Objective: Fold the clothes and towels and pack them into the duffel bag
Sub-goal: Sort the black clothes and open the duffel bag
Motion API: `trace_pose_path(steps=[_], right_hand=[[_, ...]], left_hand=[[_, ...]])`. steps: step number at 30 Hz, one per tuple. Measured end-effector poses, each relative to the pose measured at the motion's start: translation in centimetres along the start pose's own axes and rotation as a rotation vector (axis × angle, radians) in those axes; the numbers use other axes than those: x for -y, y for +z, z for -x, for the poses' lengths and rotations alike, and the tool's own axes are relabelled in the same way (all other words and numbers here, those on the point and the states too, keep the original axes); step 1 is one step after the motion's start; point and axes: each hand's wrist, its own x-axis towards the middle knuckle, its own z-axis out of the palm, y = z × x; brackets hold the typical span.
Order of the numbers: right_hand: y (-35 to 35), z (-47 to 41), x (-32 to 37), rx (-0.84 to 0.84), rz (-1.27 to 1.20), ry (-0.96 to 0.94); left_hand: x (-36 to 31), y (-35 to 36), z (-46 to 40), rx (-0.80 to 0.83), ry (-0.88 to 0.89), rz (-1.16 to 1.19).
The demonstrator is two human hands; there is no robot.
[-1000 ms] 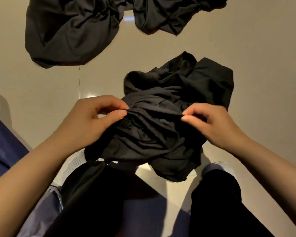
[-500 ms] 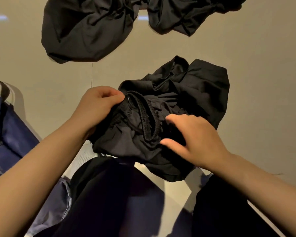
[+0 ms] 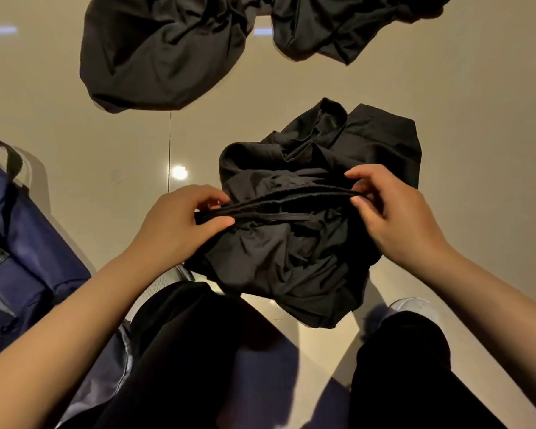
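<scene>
Garment [image 3: 291, 261], black and crumpled, held above the floor [image 3: 106, 156] by its waistband [image 3: 285, 198]. Left hand [image 3: 180, 224] and right hand [image 3: 396, 218] pinch opposite ends between thumb and curled fingers, forearms converging. Bag [image 3: 22, 243] at left.

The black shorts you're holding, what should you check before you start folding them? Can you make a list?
1. Left hand has a grip on the waistband: ok.
2. Right hand pinches the other end: ok.
3. Waistband pulled straight between the hands: ok.
4. Black shorts smoothed flat: not ok, still bunched and creased.
5. Duffel bag close by on the left: ok; whether it is open, cannot tell.
6. Other dark clothes lying apart on the floor, out of the way: ok.
</scene>
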Motion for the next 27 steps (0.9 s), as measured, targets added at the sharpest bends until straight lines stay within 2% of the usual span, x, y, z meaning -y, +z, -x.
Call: trace_pose_path(steps=[2,5,11,14,16,19,24,27], right_hand=[[-0.3,-0.4,-0.6,-0.049,0.06,0.013],[-0.8,-1.0,-1.0,-0.045,0.063,0.034],[-2.1,-1.0,-1.3,-0.016,-0.057,0.054],[-3.4,-0.8,-1.2,0.078,-0.266,0.143],[-4.9,-0.6,-1.0,0.221,-0.384,0.195],[-7.8,0.4,0.0,0.327,-0.349,0.186],[-14.5,3.1,5.5,0.139,-0.119,0.067],[-19.5,5.9,9.9,-0.001,-0.091,0.014]], left_hand=[[1.3,0.4,0.3,-0.005,-0.027,-0.021],[2.0,0.5,0.4,0.014,-0.131,0.17],[1.4,-0.2,-0.2,-0.094,-0.081,0.147],[0.9,-1.5,-0.6,-0.134,-0.046,0.145],[0.5,-3.0,-0.6,-0.102,0.009,0.144],[-0.7,-5.7,0.0,-0.025,0.077,0.131],[-5.8,-11.1,2.6,0.008,0.231,0.344],[-10.1,-16.0,4.9,0.077,0.337,0.454]])
